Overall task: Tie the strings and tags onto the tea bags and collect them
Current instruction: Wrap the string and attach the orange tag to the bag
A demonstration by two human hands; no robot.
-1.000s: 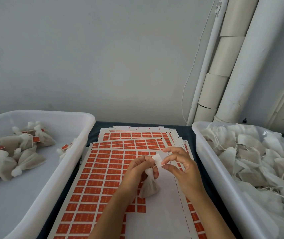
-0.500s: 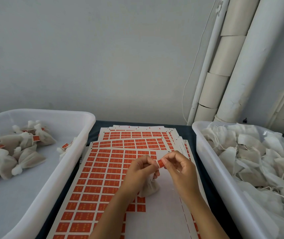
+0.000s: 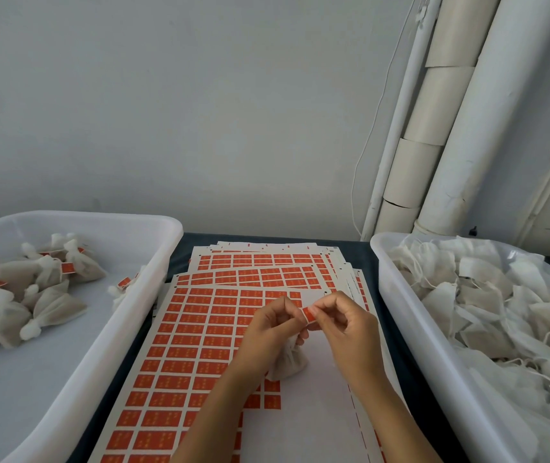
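Over the sheets of orange tags (image 3: 200, 332), my left hand (image 3: 268, 332) grips the gathered neck of a tea bag (image 3: 288, 360) whose body hangs below my fingers. My right hand (image 3: 347, 332) pinches a small orange tag (image 3: 307, 313) right next to my left fingertips. The string is too thin to make out. Finished tea bags (image 3: 29, 295) with orange tags lie in the left white tub (image 3: 126, 329). Untied tea bags (image 3: 487, 305) with loose strings fill the right white tub (image 3: 410, 329).
The tag sheets are stacked and fanned on a dark table between the two tubs. White pipes (image 3: 444, 128) and a thin cable run up the wall at the back right.
My hands have come closer together and a little lower. One second ago a white bit was between my fingers; now the orange tag is pinched there, and the tea bag hangs lower.
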